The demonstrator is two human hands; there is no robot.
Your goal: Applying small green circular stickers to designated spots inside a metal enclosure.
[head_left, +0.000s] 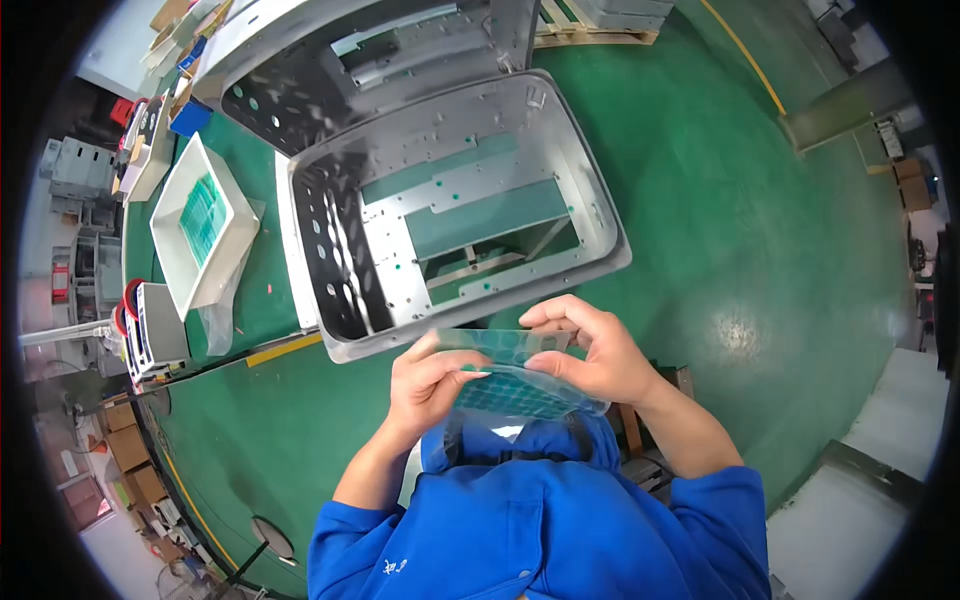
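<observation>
In front of my body I hold a clear plastic sheet (520, 395) with rows of green patches, which look like stickers. My left hand (425, 385) pinches its left side between thumb and fingers. On the right side my right hand (605, 355) grips it, thumb on the near face and fingers curled over the upper edge. The sheet bends a little between the hands. Just beyond it stands a large grey metal housing (610, 255) with its hinged lid (300, 70) raised. Small green dots (455, 197) are scattered over the housing's inside plate.
Left of the housing, a white plastic tray (165, 235) with green sheets inside rests on a green-topped table (262, 290). Small boxed devices (160, 335) line the table's left edge. A wooden pallet (595, 38) lies on the green floor (720, 230) at the back.
</observation>
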